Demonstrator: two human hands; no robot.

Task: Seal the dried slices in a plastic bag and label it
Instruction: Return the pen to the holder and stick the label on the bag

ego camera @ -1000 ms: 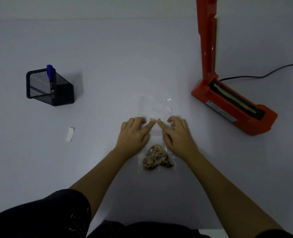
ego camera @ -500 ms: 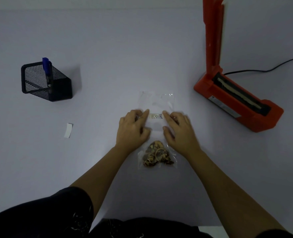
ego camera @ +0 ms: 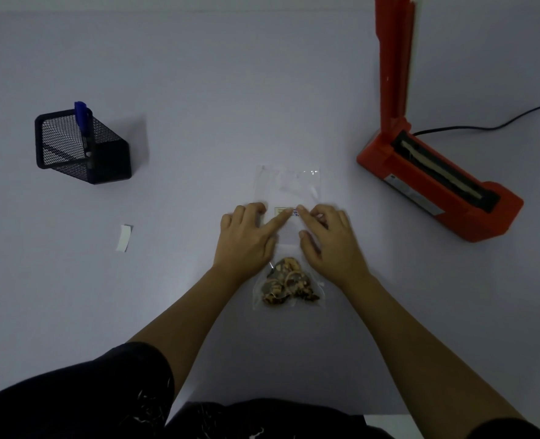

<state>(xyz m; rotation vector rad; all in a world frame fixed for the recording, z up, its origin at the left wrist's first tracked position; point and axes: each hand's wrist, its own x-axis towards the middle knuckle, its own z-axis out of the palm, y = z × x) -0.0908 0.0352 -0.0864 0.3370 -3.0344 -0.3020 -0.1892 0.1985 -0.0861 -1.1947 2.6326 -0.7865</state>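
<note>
Where fingertips press: small label on clear bag

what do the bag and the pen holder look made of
The bag looks like thin clear plastic film, glossy: the table shows through it and its top edge catches glints. The pen holder looks like black wire mesh, probably painted metal with a matte finish: its open grid lets the pen show through.

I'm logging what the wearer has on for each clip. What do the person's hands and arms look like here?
Both hands, left hand and right hand, are bare: no gloves, rings or watch visible. The forearms are uncovered with no sleeves in view. Dark clothing with pale flecks shows at the bottom of the frame.
</note>
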